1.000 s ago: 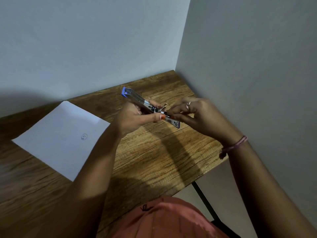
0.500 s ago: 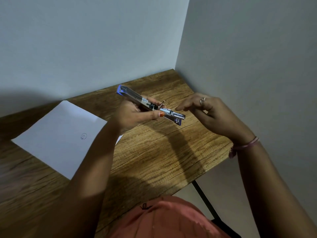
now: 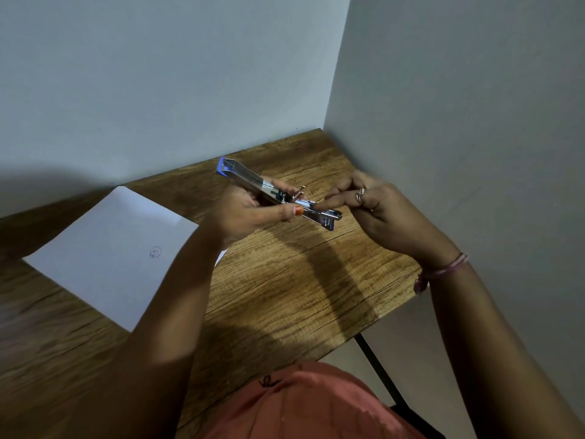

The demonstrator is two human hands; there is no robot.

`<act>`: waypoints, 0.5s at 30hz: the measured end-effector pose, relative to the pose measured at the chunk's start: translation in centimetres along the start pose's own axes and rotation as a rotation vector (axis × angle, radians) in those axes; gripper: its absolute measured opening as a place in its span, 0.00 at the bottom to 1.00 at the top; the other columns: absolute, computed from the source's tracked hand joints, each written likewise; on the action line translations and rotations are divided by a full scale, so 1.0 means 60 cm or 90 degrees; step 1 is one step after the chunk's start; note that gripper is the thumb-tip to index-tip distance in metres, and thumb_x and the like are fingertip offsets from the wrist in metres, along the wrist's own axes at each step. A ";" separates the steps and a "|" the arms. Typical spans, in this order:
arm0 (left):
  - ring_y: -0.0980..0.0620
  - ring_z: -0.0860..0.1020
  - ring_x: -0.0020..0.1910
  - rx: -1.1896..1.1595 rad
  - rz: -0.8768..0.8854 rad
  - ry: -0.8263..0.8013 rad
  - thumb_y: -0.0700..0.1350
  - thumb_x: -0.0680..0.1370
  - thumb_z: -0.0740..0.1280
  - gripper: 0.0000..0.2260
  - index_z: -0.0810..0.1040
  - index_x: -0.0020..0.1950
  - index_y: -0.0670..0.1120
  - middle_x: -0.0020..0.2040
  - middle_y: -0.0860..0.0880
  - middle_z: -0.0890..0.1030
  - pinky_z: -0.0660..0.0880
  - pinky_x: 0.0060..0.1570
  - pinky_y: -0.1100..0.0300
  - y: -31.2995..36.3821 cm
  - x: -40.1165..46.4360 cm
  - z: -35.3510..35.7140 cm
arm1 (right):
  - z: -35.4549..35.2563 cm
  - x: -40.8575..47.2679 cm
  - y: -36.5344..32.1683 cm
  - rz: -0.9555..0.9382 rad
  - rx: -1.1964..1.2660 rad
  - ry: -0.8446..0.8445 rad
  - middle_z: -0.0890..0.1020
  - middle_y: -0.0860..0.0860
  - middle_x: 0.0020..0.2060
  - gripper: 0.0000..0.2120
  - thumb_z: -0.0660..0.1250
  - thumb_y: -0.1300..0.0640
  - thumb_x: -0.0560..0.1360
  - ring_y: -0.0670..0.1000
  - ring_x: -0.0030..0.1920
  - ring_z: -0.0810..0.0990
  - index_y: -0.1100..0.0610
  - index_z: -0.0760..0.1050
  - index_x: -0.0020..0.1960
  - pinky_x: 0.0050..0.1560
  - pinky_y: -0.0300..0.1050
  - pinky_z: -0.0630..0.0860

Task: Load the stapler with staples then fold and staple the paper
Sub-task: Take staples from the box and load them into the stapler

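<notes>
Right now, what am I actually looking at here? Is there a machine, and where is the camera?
There is no machine: a person works with two bare hands. The single picture comes from a camera worn on the person's head, looking forward and down, so the arms reach in from the bottom. The left hand grips a metal stapler with blue ends, opened out long and held above the wooden table. The right hand reaches one fingertip to the stapler's near end; whether it holds staples is too small to tell. A white sheet of paper lies flat and unfolded on the table to the left.
</notes>
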State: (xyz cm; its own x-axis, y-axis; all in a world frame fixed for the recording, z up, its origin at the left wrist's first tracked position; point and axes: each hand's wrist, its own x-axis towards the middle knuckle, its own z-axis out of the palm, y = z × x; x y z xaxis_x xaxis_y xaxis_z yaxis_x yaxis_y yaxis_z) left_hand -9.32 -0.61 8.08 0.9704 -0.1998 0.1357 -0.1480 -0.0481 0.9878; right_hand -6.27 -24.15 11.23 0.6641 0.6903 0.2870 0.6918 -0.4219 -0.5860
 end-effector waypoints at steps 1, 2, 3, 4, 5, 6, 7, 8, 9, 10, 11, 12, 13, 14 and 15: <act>0.53 0.83 0.42 -0.006 0.000 0.001 0.39 0.68 0.73 0.11 0.81 0.50 0.44 0.50 0.42 0.84 0.80 0.45 0.61 0.000 0.000 0.000 | 0.000 -0.001 0.000 0.001 -0.003 0.003 0.78 0.52 0.50 0.23 0.57 0.74 0.74 0.47 0.52 0.76 0.53 0.81 0.56 0.54 0.45 0.75; 0.53 0.83 0.42 -0.010 -0.002 0.002 0.39 0.68 0.73 0.11 0.81 0.50 0.44 0.50 0.42 0.84 0.80 0.45 0.62 0.001 0.000 0.001 | -0.001 -0.002 0.000 0.004 -0.006 0.006 0.78 0.52 0.50 0.23 0.56 0.74 0.74 0.46 0.52 0.76 0.53 0.81 0.57 0.54 0.43 0.74; 0.53 0.83 0.42 -0.007 -0.002 0.003 0.39 0.68 0.73 0.11 0.81 0.50 0.43 0.50 0.42 0.84 0.80 0.44 0.62 0.001 0.000 0.000 | -0.002 -0.003 0.001 0.009 -0.008 0.010 0.78 0.52 0.51 0.24 0.56 0.74 0.74 0.46 0.53 0.76 0.53 0.81 0.57 0.54 0.43 0.74; 0.53 0.83 0.43 0.001 0.001 0.006 0.39 0.69 0.73 0.11 0.81 0.50 0.43 0.50 0.42 0.84 0.80 0.45 0.62 0.001 0.001 0.000 | -0.003 -0.005 0.001 0.013 -0.008 0.011 0.77 0.52 0.50 0.25 0.56 0.75 0.73 0.47 0.53 0.76 0.53 0.81 0.57 0.55 0.45 0.74; 0.53 0.83 0.43 0.007 0.004 0.009 0.39 0.69 0.72 0.12 0.80 0.51 0.42 0.50 0.42 0.84 0.80 0.45 0.62 0.001 0.001 0.000 | -0.004 -0.006 0.001 0.015 -0.008 0.013 0.77 0.51 0.50 0.25 0.56 0.75 0.73 0.48 0.53 0.76 0.53 0.81 0.56 0.56 0.45 0.74; 0.52 0.83 0.43 0.007 0.007 0.014 0.39 0.68 0.72 0.12 0.80 0.51 0.41 0.50 0.42 0.84 0.80 0.45 0.62 0.002 0.000 0.001 | -0.004 -0.008 0.000 0.016 -0.007 0.015 0.77 0.50 0.50 0.25 0.56 0.76 0.73 0.47 0.53 0.76 0.53 0.81 0.56 0.56 0.44 0.74; 0.52 0.83 0.43 0.000 0.009 0.017 0.39 0.68 0.72 0.12 0.80 0.51 0.40 0.49 0.42 0.84 0.80 0.45 0.61 0.003 0.000 0.002 | -0.005 -0.010 0.000 0.018 -0.006 0.018 0.77 0.49 0.50 0.25 0.56 0.75 0.72 0.47 0.54 0.76 0.53 0.81 0.56 0.57 0.42 0.73; 0.52 0.83 0.42 -0.007 0.010 0.019 0.39 0.68 0.72 0.12 0.80 0.51 0.41 0.49 0.42 0.84 0.80 0.45 0.61 0.003 -0.001 0.002 | -0.006 -0.011 0.001 0.023 -0.002 0.022 0.77 0.49 0.51 0.25 0.56 0.75 0.72 0.47 0.54 0.76 0.53 0.81 0.56 0.57 0.41 0.72; 0.50 0.83 0.43 -0.011 0.013 0.019 0.39 0.68 0.72 0.12 0.80 0.50 0.42 0.49 0.42 0.84 0.80 0.45 0.61 0.004 -0.001 0.003 | -0.007 -0.013 0.001 0.032 0.002 0.025 0.77 0.50 0.51 0.25 0.55 0.74 0.72 0.47 0.55 0.76 0.54 0.81 0.56 0.57 0.41 0.72; 0.48 0.83 0.44 -0.014 0.015 0.019 0.39 0.68 0.72 0.12 0.80 0.50 0.43 0.48 0.44 0.85 0.80 0.45 0.61 0.005 -0.001 0.003 | -0.008 -0.016 0.002 0.043 0.002 0.028 0.78 0.51 0.51 0.25 0.55 0.74 0.72 0.47 0.55 0.76 0.54 0.81 0.55 0.57 0.41 0.72; 0.48 0.83 0.44 -0.022 0.015 0.019 0.39 0.68 0.72 0.11 0.81 0.50 0.43 0.47 0.45 0.85 0.80 0.45 0.61 0.005 -0.002 0.003 | -0.009 -0.018 0.003 0.054 0.001 0.031 0.78 0.51 0.52 0.25 0.55 0.75 0.72 0.47 0.55 0.76 0.53 0.82 0.55 0.57 0.42 0.73; 0.49 0.83 0.44 -0.035 0.014 0.020 0.39 0.68 0.72 0.11 0.81 0.50 0.43 0.45 0.47 0.86 0.80 0.45 0.62 0.004 -0.002 0.002 | -0.010 -0.020 0.005 0.063 0.002 0.035 0.78 0.50 0.52 0.25 0.56 0.75 0.72 0.48 0.56 0.76 0.53 0.82 0.54 0.57 0.43 0.73; 0.50 0.83 0.43 -0.047 0.013 0.021 0.39 0.68 0.72 0.11 0.81 0.50 0.44 0.45 0.48 0.86 0.80 0.44 0.62 0.004 -0.002 0.001 | -0.011 -0.022 0.006 0.070 0.006 0.040 0.78 0.50 0.52 0.25 0.56 0.76 0.72 0.48 0.55 0.77 0.53 0.82 0.54 0.57 0.43 0.73; 0.51 0.83 0.43 -0.051 0.012 0.023 0.38 0.68 0.72 0.11 0.81 0.49 0.44 0.45 0.50 0.86 0.81 0.44 0.62 0.002 -0.001 0.001 | -0.012 -0.024 0.008 0.074 0.011 0.043 0.78 0.51 0.52 0.25 0.56 0.76 0.73 0.49 0.55 0.77 0.53 0.82 0.54 0.57 0.43 0.73; 0.50 0.83 0.43 -0.048 0.011 0.026 0.39 0.68 0.72 0.11 0.81 0.49 0.45 0.45 0.50 0.86 0.81 0.44 0.61 0.001 -0.001 0.000 | -0.012 -0.025 0.010 0.078 0.017 0.043 0.78 0.53 0.52 0.25 0.56 0.76 0.73 0.49 0.55 0.77 0.53 0.82 0.54 0.57 0.42 0.72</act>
State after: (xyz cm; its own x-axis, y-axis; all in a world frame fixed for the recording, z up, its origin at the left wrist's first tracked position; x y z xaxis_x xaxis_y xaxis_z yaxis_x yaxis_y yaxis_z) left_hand -9.40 -0.61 8.12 0.9750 -0.1601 0.1541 -0.1514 0.0293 0.9880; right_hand -6.66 -25.86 11.03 0.7611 0.5935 0.2618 0.5975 -0.4842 -0.6391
